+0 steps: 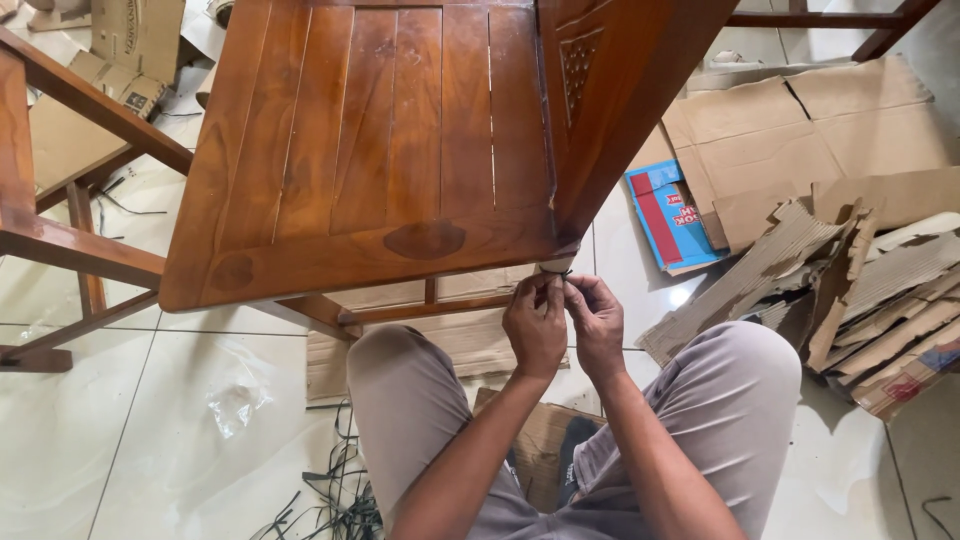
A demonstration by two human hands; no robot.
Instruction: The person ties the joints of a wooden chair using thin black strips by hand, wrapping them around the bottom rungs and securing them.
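A brown varnished wooden chair (380,150) lies tipped in front of me, its slatted seat facing up and the carved back at the upper right. Just below the seat's near right corner, my left hand (534,325) and my right hand (594,322) meet, fingertips pinched together on a thin dark strap (562,272) around a cardboard-wrapped chair leg (552,266). Both hands touch each other there. My knees in grey trousers spread to either side beneath them.
Flattened and torn cardboard sheets (800,140) lie at the right, with a blue and red printed carton (668,215). Another wooden frame (60,240) stands at the left. Cut black straps (335,495) and clear plastic film (235,400) lie on the white tiled floor.
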